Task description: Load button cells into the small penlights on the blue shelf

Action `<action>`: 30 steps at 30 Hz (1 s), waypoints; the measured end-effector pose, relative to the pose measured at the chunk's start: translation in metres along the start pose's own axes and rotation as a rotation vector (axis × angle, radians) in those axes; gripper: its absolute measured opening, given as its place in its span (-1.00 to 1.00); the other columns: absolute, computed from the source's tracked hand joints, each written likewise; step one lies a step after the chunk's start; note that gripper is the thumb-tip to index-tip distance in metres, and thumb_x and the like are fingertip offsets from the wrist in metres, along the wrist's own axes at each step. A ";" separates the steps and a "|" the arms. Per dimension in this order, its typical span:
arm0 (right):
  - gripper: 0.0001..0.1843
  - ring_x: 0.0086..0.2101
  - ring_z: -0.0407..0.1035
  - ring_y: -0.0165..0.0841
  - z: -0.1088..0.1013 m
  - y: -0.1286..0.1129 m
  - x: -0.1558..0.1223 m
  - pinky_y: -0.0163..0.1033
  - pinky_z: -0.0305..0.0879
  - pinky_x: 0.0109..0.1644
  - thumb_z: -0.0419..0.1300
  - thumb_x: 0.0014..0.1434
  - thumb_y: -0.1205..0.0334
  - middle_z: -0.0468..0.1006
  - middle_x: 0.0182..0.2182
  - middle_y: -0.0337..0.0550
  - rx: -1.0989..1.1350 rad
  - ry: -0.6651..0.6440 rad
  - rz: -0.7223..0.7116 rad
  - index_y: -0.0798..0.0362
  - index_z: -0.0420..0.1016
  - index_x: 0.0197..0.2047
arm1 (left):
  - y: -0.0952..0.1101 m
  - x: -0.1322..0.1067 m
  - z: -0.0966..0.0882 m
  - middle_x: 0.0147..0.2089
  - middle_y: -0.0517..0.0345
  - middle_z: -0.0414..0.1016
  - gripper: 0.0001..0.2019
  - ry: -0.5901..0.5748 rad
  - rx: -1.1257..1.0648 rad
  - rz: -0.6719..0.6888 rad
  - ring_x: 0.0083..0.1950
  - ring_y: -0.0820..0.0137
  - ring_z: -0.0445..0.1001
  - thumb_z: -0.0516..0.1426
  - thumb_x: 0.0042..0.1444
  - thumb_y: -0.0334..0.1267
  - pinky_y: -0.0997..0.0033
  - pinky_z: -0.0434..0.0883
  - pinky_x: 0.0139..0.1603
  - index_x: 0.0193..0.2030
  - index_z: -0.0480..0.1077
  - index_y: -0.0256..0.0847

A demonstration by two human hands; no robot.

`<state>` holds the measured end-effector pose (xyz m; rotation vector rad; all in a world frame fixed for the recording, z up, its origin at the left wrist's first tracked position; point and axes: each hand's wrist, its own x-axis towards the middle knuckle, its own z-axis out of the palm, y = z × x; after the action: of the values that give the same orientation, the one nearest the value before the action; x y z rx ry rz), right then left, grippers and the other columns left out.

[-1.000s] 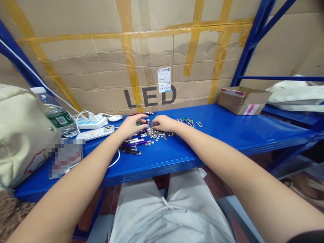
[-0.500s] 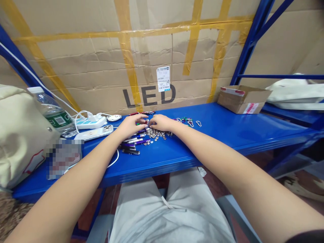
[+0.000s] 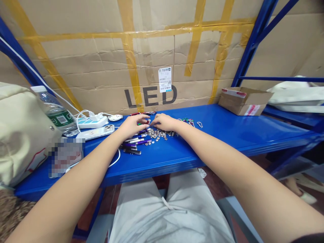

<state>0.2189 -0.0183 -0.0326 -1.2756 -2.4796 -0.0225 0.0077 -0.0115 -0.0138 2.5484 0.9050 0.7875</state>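
Head view: my left hand [image 3: 131, 125] and right hand [image 3: 164, 122] meet, fingers narrow, contents indiscernible; careless sweep could scatter button cells [image 3: 158, 134].

We see a glossy, smooth blue-painted metal shelf [image 3: 227, 135] under shiny metal button cells [image 3: 158, 134] — behind, matt creased cardboard [image 3: 88, 74] with slick tape [image 3: 129, 50]; alongside, a matt cloth bag [image 3: 17, 135] and a clear plastic bottle [image 3: 54, 111].

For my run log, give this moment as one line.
left hand: over purple tubes | right hand: over silver discs | surface: blue shelf
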 end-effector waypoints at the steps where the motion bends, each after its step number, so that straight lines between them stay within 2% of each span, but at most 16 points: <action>1: -0.68 -0.11 0.35 -0.31 0.001 0.000 0.001 -0.21 0.20 0.03 0.09 0.19 0.37 0.52 -0.11 -0.10 0.005 0.010 -0.025 -0.05 0.59 -0.08 | 0.000 0.000 0.000 -0.09 0.06 0.58 -0.60 0.000 0.006 0.003 -0.03 0.25 0.52 0.18 0.05 -0.18 0.20 0.42 0.06 0.06 0.41 -0.16; 4: -0.61 -0.06 0.33 -0.28 0.005 -0.002 0.004 -0.15 0.20 0.07 0.02 0.19 0.45 0.48 -0.04 -0.05 0.016 -0.027 -0.090 -0.02 0.58 -0.05 | 0.002 0.000 -0.001 -0.10 0.07 0.58 -0.60 -0.006 0.029 0.010 -0.07 0.26 0.53 0.18 0.06 -0.17 0.22 0.43 0.04 0.07 0.40 -0.17; 7: -0.56 -0.05 0.34 -0.29 0.006 -0.002 0.004 -0.17 0.22 0.07 0.01 0.15 0.49 0.48 -0.01 -0.10 0.047 -0.063 -0.075 -0.06 0.59 -0.06 | 0.001 0.000 -0.002 -0.10 0.07 0.58 -0.58 -0.012 0.039 0.009 -0.06 0.27 0.53 0.18 0.06 -0.17 0.22 0.43 0.04 0.08 0.39 -0.17; 13: -0.57 -0.02 0.34 -0.31 0.002 0.007 -0.002 -0.16 0.20 0.13 0.04 0.13 0.47 0.50 0.00 -0.15 0.052 -0.044 -0.031 -0.09 0.59 -0.08 | -0.003 0.001 0.000 -0.09 0.07 0.58 -0.59 -0.014 0.004 0.002 -0.03 0.26 0.52 0.17 0.06 -0.20 0.22 0.43 0.05 0.08 0.40 -0.15; 20: -0.60 -0.01 0.36 -0.31 -0.002 0.015 -0.004 -0.20 0.22 0.14 0.05 0.13 0.44 0.56 -0.06 -0.14 0.069 -0.072 -0.097 -0.02 0.61 -0.09 | -0.001 0.000 0.000 -0.10 0.07 0.58 -0.60 -0.009 0.013 0.006 -0.04 0.27 0.53 0.18 0.05 -0.18 0.22 0.43 0.05 0.06 0.41 -0.17; 30: -0.77 -0.10 0.43 -0.30 -0.022 0.006 -0.017 -0.22 0.31 0.01 0.20 0.09 0.32 0.59 -0.11 -0.15 0.178 -0.148 0.037 -0.01 0.61 -0.19 | 0.003 -0.001 -0.002 -0.10 0.09 0.58 -0.62 -0.009 0.043 0.003 -0.03 0.29 0.52 0.18 0.06 -0.22 0.25 0.42 0.04 0.05 0.41 -0.15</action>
<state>0.2395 -0.0322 -0.0178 -1.2890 -2.5132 0.3062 0.0077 -0.0141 -0.0115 2.5883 0.9255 0.7649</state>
